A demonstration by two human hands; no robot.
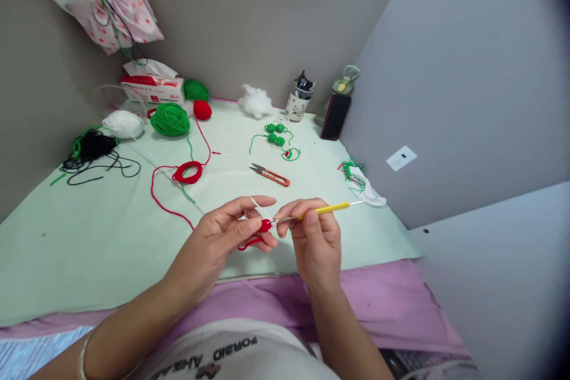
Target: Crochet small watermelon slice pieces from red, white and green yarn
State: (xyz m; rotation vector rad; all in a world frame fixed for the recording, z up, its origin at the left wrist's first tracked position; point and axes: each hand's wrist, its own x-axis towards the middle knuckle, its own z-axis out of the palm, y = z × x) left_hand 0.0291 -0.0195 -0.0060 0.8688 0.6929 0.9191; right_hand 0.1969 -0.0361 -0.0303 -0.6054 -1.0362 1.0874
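My left hand (231, 228) pinches a small red crochet piece (266, 225) between thumb and fingers, over the front part of the table. White yarn runs over its raised forefinger, and a red strand hangs under the piece. My right hand (317, 237) is closed around a crochet hook (329, 209) with a yellow handle. The hook's metal tip meets the red piece, where a bit of white shows. Beyond my hands lie orange-handled thread snips (271, 175), blades toward the left. Fingers hide most of the crochet piece.
At the left are a black yarn tangle (93, 145), white yarn (124, 124), a green yarn ball (170, 119) and a red yarn coil (187, 173). Farther back are a tissue box (154, 90), stuffing (256, 101), green crocheted balls (275, 134), a cup (297, 104) and a phone (336, 117).
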